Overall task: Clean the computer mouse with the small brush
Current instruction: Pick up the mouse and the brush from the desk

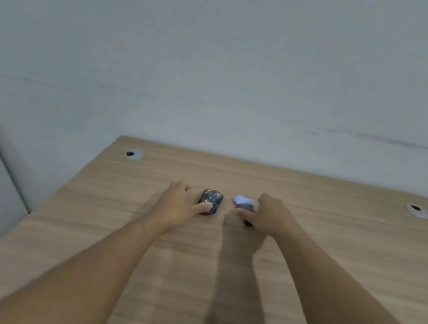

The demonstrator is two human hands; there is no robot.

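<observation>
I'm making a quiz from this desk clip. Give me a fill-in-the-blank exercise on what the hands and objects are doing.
1. The left hand touches the speckled dark ____ with its thumb.
2. The right hand closes around the small brush, whose bristle tip is ____ in colour.
3. Both objects sit on a ____ desk.
4. The brush lies to the ____ of the mouse.

Missing words: mouse; white; wooden; right

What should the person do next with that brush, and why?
Probably lift the brush across onto the mouse. The right hand is closed around its dark handle, bristles clear of the mouse, which is speckled with debris and touched by the left hand at its near end.
</observation>
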